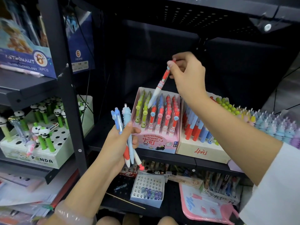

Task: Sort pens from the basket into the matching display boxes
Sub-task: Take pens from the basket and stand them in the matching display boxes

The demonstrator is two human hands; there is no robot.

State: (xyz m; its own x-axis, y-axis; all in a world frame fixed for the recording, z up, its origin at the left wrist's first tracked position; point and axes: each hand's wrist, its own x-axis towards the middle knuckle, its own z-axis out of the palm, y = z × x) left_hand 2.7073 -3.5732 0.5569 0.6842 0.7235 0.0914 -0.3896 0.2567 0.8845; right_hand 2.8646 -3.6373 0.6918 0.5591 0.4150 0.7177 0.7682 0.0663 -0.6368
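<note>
Right grip point(186, 70) pinching red-white pen point(159, 85) top, tip over pink display box point(159, 142); left grip point(120, 143) clutching pen bundle point(128, 137)

Head view — close, facing down at shelves point(162, 155).

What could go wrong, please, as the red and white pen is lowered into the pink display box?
1. The right hand pinches the red and white pen only at its top, tilted, so its tip may miss a hole in the pink display box or knock neighbouring pens.
2. The left hand grips a loose bundle of several pens; one might slip out.
</note>
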